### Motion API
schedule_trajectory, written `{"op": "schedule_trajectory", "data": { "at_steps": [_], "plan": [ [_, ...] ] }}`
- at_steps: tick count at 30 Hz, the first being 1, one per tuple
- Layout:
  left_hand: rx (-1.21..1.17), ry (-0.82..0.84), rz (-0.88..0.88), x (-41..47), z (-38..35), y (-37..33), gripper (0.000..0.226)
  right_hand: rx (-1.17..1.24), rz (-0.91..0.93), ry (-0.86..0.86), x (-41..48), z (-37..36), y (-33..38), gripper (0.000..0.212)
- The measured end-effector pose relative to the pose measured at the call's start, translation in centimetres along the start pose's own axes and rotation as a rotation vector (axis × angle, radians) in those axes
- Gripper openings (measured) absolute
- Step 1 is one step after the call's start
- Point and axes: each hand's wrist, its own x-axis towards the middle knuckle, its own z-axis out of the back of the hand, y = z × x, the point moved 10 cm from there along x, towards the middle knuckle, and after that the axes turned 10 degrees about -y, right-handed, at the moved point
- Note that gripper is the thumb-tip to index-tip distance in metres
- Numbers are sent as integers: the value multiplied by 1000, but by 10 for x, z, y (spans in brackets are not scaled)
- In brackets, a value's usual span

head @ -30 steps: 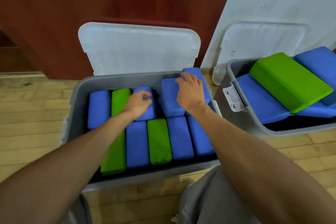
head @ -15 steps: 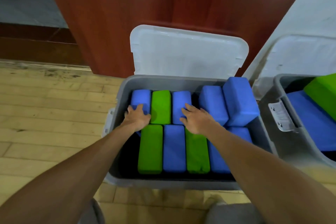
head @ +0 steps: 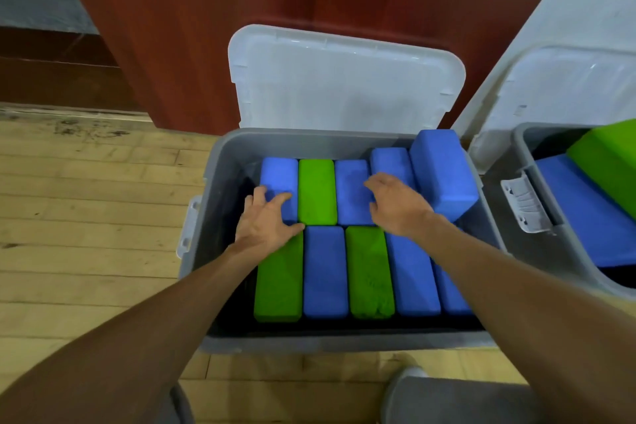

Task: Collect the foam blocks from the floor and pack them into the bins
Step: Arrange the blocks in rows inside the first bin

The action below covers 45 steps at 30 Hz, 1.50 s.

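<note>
Over a grey plastic storage bin (head: 223,169) on a pale wooden plank floor (head: 86,217), a person's left hand (head: 266,222) lay open, fingers spread. It rested on a small blue foam block (head: 279,172) at the bin's back left and on the end of a long green foam block (head: 278,279) in the bin's front row. The right hand (head: 395,205) rested with loose, straight fingers across a blue back-row foam block (head: 351,189), gripping nothing.

Two rows of blue and green blocks stood packed in the bin, long axes running from its front wall to its back. One large blue foam block (head: 442,172) was unseated. It leaned at the bin's right wall, just right of the right hand, its far end raised above the rim. That hand was plainly the nearer, and pressing the block level looked like the job ahead.

A white translucent plastic lid (head: 344,86) stood propped behind the bin. To the bin's right, a second grey bin (head: 557,251), holding more blocks, was cut off by the frame. The right forearm hid part of the front row's last block. Whether any blocks were left on the floor could not be told.
</note>
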Motion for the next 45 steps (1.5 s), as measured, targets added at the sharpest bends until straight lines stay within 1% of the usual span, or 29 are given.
{"op": "schedule_trajectory", "data": {
  "at_steps": [2, 4, 5, 6, 7, 8, 10, 12, 14, 16, 20, 25, 29, 31, 32, 35, 37, 40, 45],
  "plan": [
    [33, 52, 8, 5, -2, -5, 69, 27, 29, -155, -4, 27, -4, 42],
    [123, 97, 11, 8, 2, -11, 64, -28, 64, -283, -7, 46, -8, 41],
    [209, 102, -11, 9, 4, -16, 60, -49, 44, -335, -10, 56, -13, 43],
    [299, 85, -59, 9, 7, -24, 57, -79, -6, -351, -13, 65, -21, 48],
    [358, 63, -128, 8, 7, -36, 54, -99, -85, -346, -16, 71, -33, 53],
    [343, 46, -198, 6, 3, -52, 53, -87, -174, -321, -18, 73, -47, 57],
    [175, 62, -333, -2, -8, -93, 58, -58, -293, -246, -25, 67, -71, 60],
    [29, 97, -463, -9, -16, -139, 63, -37, -307, -184, -31, 58, -81, 61],
    [-53, 141, -536, -11, -23, -173, 63, -31, -288, -160, -36, 50, -82, 61],
    [-85, 181, -532, -7, -33, -189, 63, -35, -273, -156, -40, 47, -83, 60],
    [-19, 204, -542, 7, -54, -197, 58, -35, -276, -132, -33, 37, -102, 60],
    [-5, 174, -593, 18, -69, -194, 57, -10, -282, -113, -17, 30, -127, 63],
    [23, 155, -586, 21, -73, -197, 57, -35, -275, -130, -12, 36, -123, 62],
    [71, 160, -588, 13, -77, -197, 63, -1, -286, -151, -21, 34, -118, 61],
    [108, 171, -595, 5, -81, -197, 71, 32, -285, -152, -27, 33, -115, 61],
    [200, 205, -585, -22, -96, -192, 106, 110, -268, -82, -46, 33, -105, 65],
    [223, 235, -562, -24, -102, -187, 120, 127, -253, -28, -48, 29, -97, 68],
    [257, 272, -533, -18, -106, -178, 125, 125, -243, -21, -45, 14, -86, 70],
    [256, 230, -551, -16, -106, -178, 123, 141, -245, -65, -45, 9, -99, 70]
  ]
}}
